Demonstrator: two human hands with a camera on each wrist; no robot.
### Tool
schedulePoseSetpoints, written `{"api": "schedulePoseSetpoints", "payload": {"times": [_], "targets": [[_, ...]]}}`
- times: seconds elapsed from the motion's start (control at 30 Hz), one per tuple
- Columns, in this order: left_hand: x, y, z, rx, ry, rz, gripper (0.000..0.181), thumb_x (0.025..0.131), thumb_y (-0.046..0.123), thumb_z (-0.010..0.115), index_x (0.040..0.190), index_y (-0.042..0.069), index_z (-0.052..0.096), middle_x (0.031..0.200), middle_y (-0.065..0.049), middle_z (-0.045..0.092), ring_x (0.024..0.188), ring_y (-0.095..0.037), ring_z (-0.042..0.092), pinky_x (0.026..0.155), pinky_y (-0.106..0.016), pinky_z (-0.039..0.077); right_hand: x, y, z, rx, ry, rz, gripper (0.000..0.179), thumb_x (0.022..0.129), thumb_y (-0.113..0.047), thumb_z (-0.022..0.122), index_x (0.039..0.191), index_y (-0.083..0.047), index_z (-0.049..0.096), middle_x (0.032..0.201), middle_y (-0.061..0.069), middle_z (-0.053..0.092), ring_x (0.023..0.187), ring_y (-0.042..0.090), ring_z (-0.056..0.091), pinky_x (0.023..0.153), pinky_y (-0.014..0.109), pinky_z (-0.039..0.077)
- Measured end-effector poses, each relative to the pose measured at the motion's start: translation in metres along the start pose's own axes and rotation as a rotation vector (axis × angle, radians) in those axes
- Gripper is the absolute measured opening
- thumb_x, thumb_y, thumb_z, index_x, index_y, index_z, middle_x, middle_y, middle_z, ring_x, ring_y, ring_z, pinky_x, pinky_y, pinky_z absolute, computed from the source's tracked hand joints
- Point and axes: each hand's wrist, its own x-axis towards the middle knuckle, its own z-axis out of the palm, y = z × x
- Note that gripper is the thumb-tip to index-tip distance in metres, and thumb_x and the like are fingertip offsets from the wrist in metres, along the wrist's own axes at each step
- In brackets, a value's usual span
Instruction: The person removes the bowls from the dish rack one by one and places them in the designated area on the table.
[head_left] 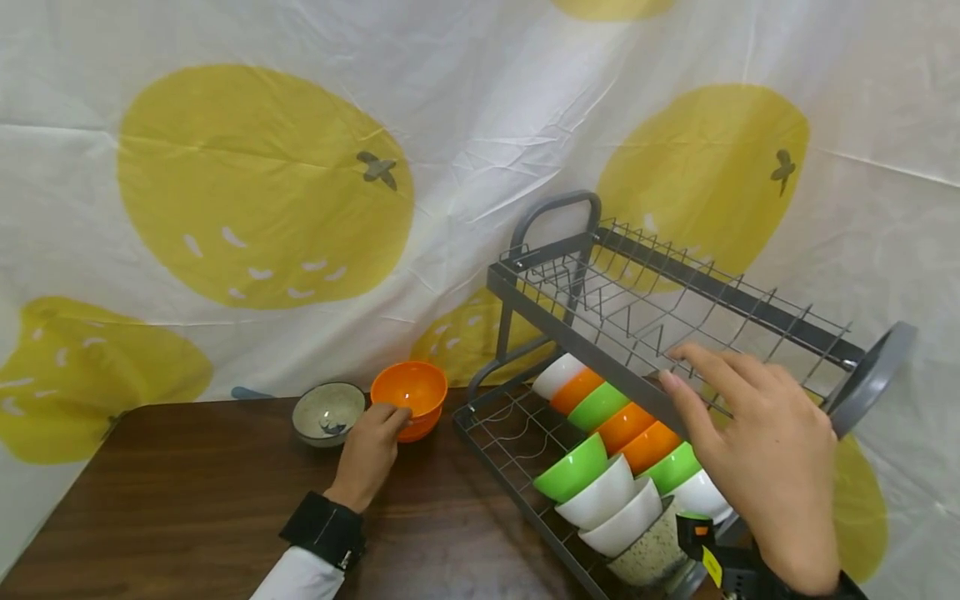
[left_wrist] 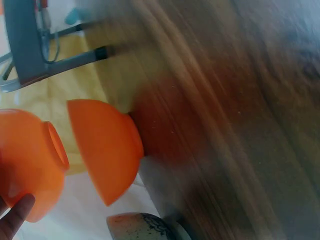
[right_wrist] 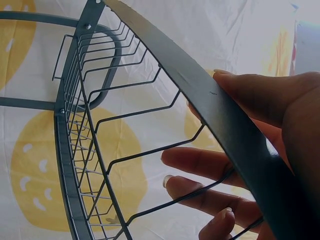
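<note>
My left hand (head_left: 369, 454) pinches an orange bowl (head_left: 408, 385) by its near side, with a fingertip on its outer wall in the left wrist view. The held bowl (left_wrist: 32, 160) is apart from a second orange bowl (left_wrist: 102, 145), which stands upright on the table just below it. To the left sits a grey speckled bowl (head_left: 328, 414) with a dark pattern inside. At the upper tier of a grey two-tier dish rack (head_left: 585, 333), my right hand (head_left: 757, 442) holds the front rail (right_wrist: 200, 105), thumb outside, other fingers inside above the wires.
The lower tier holds green bowls (head_left: 573, 471), white bowls (head_left: 622, 517), orange bowls (head_left: 626, 427) and a speckled bowl (head_left: 648, 546), leaning in rows. A lemon-print cloth (head_left: 480, 125) hangs behind the brown wooden table (head_left: 187, 500).
</note>
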Motion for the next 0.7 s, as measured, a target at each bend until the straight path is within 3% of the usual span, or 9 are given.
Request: {"api": "schedulePoseSetpoints", "payload": {"times": [0.17,0.7], "targets": [[-0.002,-0.006,0.009,0.069,-0.036,0.042,0.009,0.078,0.006,0.066,0.087,0.007,0.063,0.078,-0.006,0.052,0.073,-0.024,0.053,0.065,-0.035,0.044,-0.001,0.0,0.0,0.006,-0.001,-0.001,0.034,0.08,-0.038,0.064,0.11,-0.021,0.064,0.097,0.006,0.064,0.076,0.027,0.055,0.054,0.047,0.042],[-0.01,-0.017,0.026,0.085,-0.062,0.061,0.004,0.076,0.001,0.064,0.08,0.004,0.062,0.073,-0.007,0.051,0.068,-0.027,0.053,0.059,-0.037,0.043,0.0,0.0,-0.001,0.011,0.018,0.001,0.033,0.079,-0.034,0.066,0.109,-0.021,0.064,0.097,0.005,0.064,0.075,0.026,0.056,0.054,0.046,0.042]]}}
